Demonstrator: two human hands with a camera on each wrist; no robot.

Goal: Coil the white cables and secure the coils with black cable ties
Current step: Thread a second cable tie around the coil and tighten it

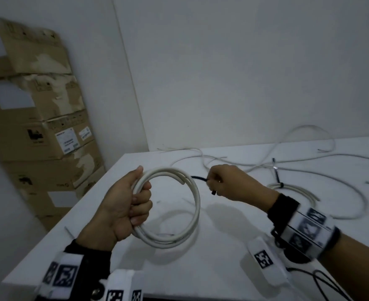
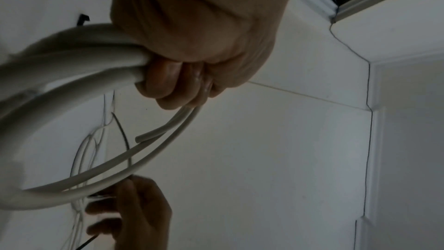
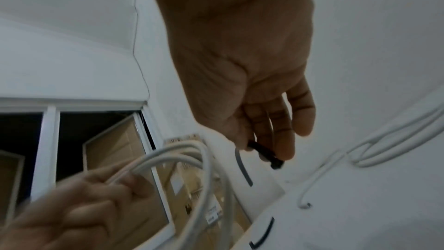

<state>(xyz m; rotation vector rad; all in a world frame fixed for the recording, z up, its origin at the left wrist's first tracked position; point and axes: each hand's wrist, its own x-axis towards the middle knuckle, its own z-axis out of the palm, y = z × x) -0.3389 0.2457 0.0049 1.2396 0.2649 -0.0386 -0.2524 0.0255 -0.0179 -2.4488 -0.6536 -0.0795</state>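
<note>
1. Head view catches them at the tying step; the left hand [image 1: 122,205] is clenched round a finished white coil [image 1: 179,213], held up above the table [image 1: 222,268]; the right hand [image 1: 233,183] pinches a black cable tie [image 1: 198,178] just beside the coil's far rim
2. Next, I'd say, the tie's tip must pass through the ring and round all the strands, then into its own head; the loose cable end [image 2: 153,136] could spring out
3. The coil looks stiff, a few turns, roughly round; another coil [image 1: 294,192], already tied, lies on the table beyond, among loose cables [image 1: 255,164]
</note>
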